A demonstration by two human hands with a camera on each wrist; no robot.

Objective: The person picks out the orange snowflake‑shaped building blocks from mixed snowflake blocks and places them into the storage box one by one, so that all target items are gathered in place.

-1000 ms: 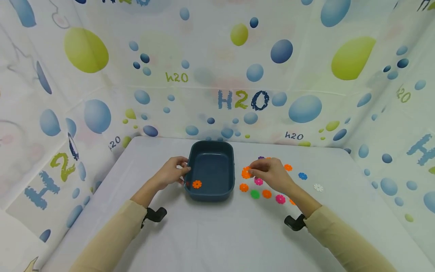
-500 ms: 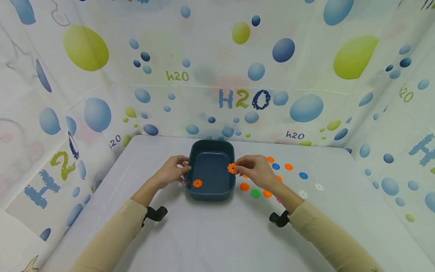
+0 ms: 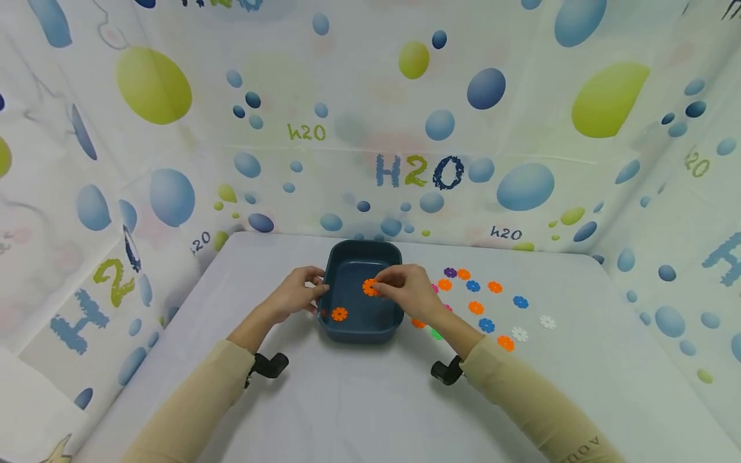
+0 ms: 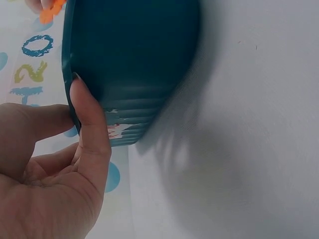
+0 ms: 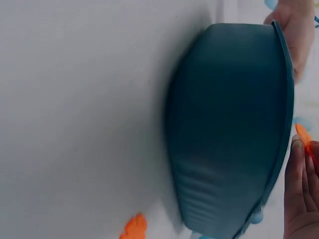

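Note:
A dark teal rectangular bin [image 3: 361, 335] stands on the white-covered table, and one orange flower-shaped disc [image 3: 339, 314] lies in its near left corner. My left hand [image 3: 294, 294] grips the bin's left rim, thumb on one side and fingers on the other, as the left wrist view [image 4: 60, 159] confirms. Over the bin, my right hand [image 3: 412, 292] pinches another orange flower-shaped disc [image 3: 370, 287] between thumb and fingers. In the right wrist view that pinched disc [image 5: 303, 135] shows just above the bin's rim.
Several flower-shaped discs lie right of the bin, among them a purple disc [image 3: 450, 272], a blue disc [image 3: 521, 301] and a white disc [image 3: 547, 322]. My right forearm partly covers a green disc [image 3: 437, 334]. A patterned curtain [image 3: 324, 83] encloses the table's back and sides.
My right hand has carried the pinched orange disc leftward from above the scattered discs to over the bin. My left hand has stayed on the bin's rim.

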